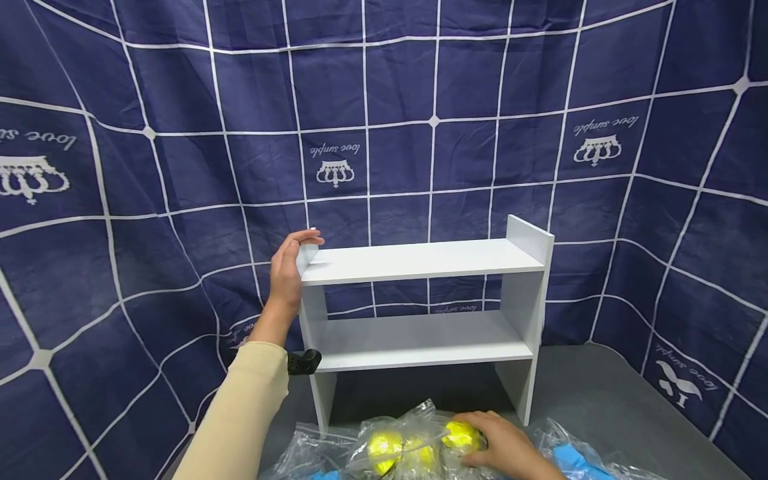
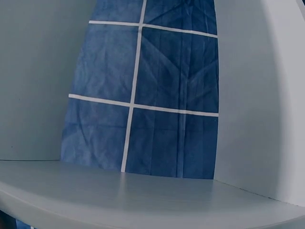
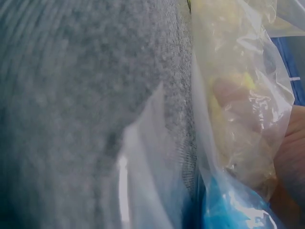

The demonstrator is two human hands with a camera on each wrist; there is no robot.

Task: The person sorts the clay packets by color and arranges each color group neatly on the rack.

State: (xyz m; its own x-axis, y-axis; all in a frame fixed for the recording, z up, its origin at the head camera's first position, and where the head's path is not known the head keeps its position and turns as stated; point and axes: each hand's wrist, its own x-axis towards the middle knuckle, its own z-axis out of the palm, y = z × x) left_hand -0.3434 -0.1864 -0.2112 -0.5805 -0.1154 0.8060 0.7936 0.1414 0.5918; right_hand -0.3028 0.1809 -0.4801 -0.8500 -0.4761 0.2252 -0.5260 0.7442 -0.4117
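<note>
A white two-tier shelf [image 1: 420, 261] stands upright in the head view. At its upper left corner my left hand [image 1: 287, 270] holds the side panel, fingers bent over the top edge. The left wrist view shows the inside of the shelf, with a board [image 2: 143, 195] between two side panels, and no hand. Low in the head view, my right hand [image 1: 501, 443] grips a yellow ball-like item [image 1: 461, 437] in a clear plastic bag, fingers above and thumb below. In the right wrist view the bag [image 3: 252, 119] partly covers that hand's fingers.
Two more yellow items [image 1: 384, 450] in clear plastic lie left of the right hand. Bags with blue contents [image 1: 579, 461] lie at the bottom right and bottom left. A dark blue gridded curtain [image 1: 396, 80] hangs behind and beside the shelf, above a grey surface [image 1: 576, 380].
</note>
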